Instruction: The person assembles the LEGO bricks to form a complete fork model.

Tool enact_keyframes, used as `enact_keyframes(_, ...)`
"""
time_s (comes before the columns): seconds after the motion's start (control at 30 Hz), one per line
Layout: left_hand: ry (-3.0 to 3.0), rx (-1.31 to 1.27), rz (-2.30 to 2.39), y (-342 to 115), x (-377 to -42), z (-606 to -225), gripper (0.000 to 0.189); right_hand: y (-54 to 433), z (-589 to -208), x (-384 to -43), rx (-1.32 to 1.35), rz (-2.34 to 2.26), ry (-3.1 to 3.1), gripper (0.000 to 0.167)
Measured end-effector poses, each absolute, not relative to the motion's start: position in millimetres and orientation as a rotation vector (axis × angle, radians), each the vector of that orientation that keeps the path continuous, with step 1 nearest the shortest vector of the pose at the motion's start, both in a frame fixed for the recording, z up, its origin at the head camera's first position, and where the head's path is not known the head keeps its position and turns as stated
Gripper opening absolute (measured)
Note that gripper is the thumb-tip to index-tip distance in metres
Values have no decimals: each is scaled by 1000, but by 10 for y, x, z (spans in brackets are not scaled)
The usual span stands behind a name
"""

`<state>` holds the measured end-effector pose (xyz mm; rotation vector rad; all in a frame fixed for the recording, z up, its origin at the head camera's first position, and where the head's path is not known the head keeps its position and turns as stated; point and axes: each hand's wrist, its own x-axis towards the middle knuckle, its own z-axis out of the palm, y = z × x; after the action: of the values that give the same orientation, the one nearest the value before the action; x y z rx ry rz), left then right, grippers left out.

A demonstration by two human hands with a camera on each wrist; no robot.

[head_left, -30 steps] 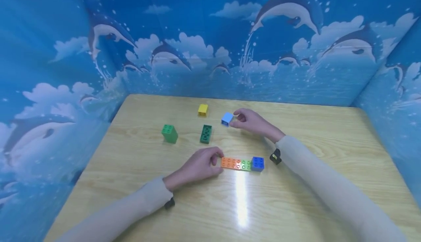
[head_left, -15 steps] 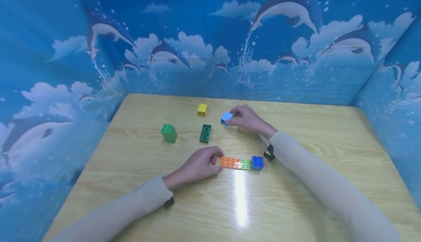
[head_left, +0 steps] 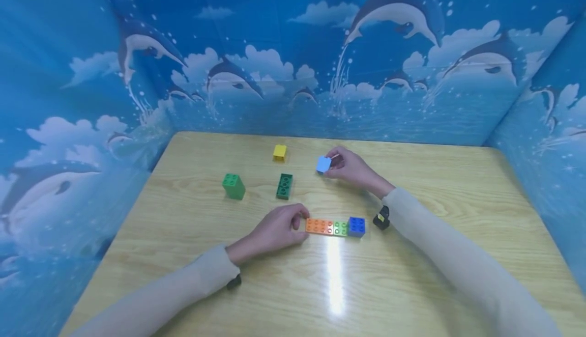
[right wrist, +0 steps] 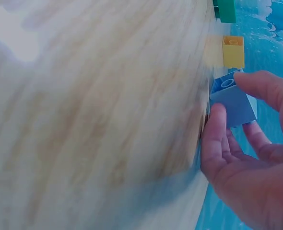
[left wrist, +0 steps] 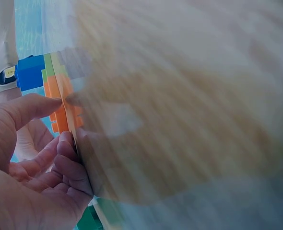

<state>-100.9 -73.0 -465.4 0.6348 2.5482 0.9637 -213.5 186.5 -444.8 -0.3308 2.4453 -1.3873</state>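
Right hand (head_left: 351,169) pinches the light-blue block (head_left: 323,164), likely for control, at one o'clock from the left hand (head_left: 276,229), which grips the orange brick (head_left: 319,226) at three o'clock, presumably steadying it.

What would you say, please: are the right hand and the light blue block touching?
Touching: in the right wrist view, the right hand has fingertips on the light blue block.
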Motion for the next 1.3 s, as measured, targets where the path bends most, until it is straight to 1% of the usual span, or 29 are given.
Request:
enact_keyframes(0.1, 2550, 625, 967, -716, -1015, -4650, 42, 1906, -4475, -2138, -354, -1432, 2418, 48)
enact_keyframes(0.3, 2552, 595, 960, -708, -1003, -4629, 42, 1974, -4507, -2097, -402, -1479, 2407, 34)
enact_keyframes(0.4, 2551, 581, 959, -709, -985, -4629, 42, 1998, -4508, -2049, -380, -1490, 2422, 31)
enact_keyframes(0.47, 2554, 580, 961, -710, -981, -4631, 42, 2016, -4508, -2020, -346, -1492, 2447, 35)
enact_keyframes(0.63, 2551, 570, 965, -704, -978, -4631, 43, 2060, -4519, -1948, -282, -1473, 2511, 54)
enact_keyframes(0.67, 2549, 567, 962, -704, -979, -4629, 44, 2068, -4510, -1930, -275, -1462, 2516, 55)
enact_keyframes(0.83, 2523, 531, 974, -707, -995, -4603, 49, 2114, -4440, -1824, -249, -1418, 2541, 51)
enact_keyframes(1.07, 2495, 538, 977, -721, -1015, -4594, 44, 2152, -4338, -1656, -296, -1449, 2549, 46)
enact_keyframes(1.3, 2502, 531, 977, -701, -1024, -4598, 45, 2177, -4288, -1520, -324, -1449, 2539, 48)
